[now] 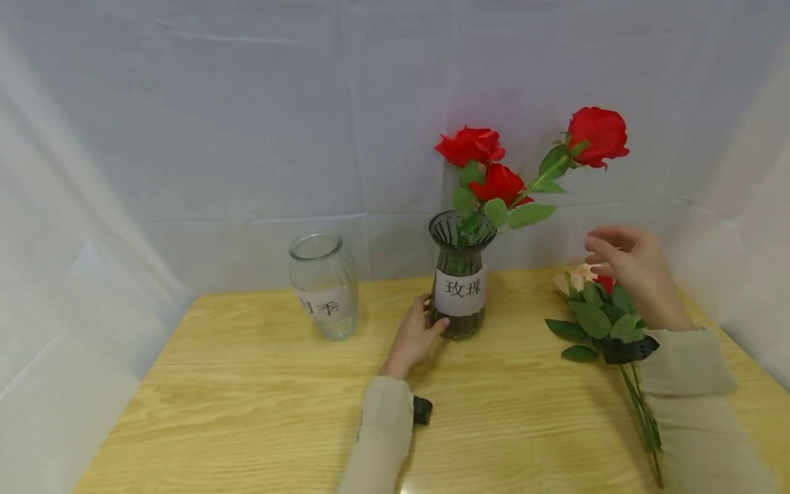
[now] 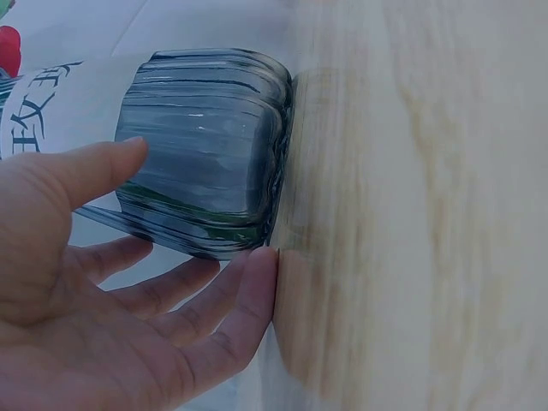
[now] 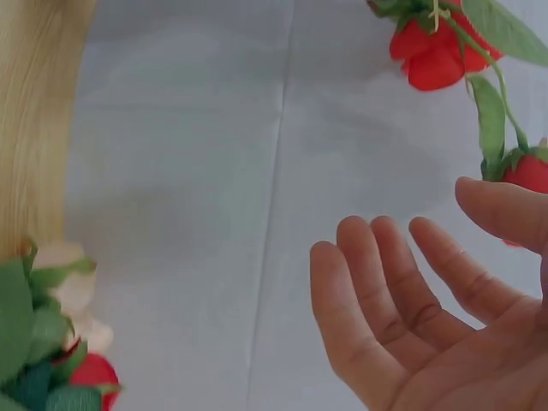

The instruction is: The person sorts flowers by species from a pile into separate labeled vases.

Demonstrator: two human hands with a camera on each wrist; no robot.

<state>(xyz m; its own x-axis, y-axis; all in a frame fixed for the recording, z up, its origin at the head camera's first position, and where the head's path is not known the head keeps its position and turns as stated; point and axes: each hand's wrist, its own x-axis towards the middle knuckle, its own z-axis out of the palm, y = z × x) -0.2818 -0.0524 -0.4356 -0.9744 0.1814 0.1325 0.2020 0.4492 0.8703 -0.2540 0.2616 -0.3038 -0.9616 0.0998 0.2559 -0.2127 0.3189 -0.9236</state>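
Observation:
My left hand (image 1: pixel 416 336) holds the lower part of a dark ribbed glass vase (image 1: pixel 459 264), thumb at the front and fingers round the side. In the left wrist view, the thumb and fingertips lie against the vase (image 2: pixel 205 145) near its base. The vase stands upright with a white label and contains red roses (image 1: pixel 472 145), one leaning far out to the right. My right hand (image 1: pixel 636 267) is raised with nothing in it, fingers loosely bent, above the loose flowers (image 1: pixel 592 319). In the right wrist view, the right hand's (image 3: pixel 428 317) palm is bare.
To the left a clear glass vase (image 1: pixel 336 271) with a white label stands on the wooden table (image 1: pixel 278 412). Loose flowers, pale and red, lie at the right with their stems (image 1: pixel 644 418) toward the front. White cloth (image 1: pixel 247 137) hangs behind the table.

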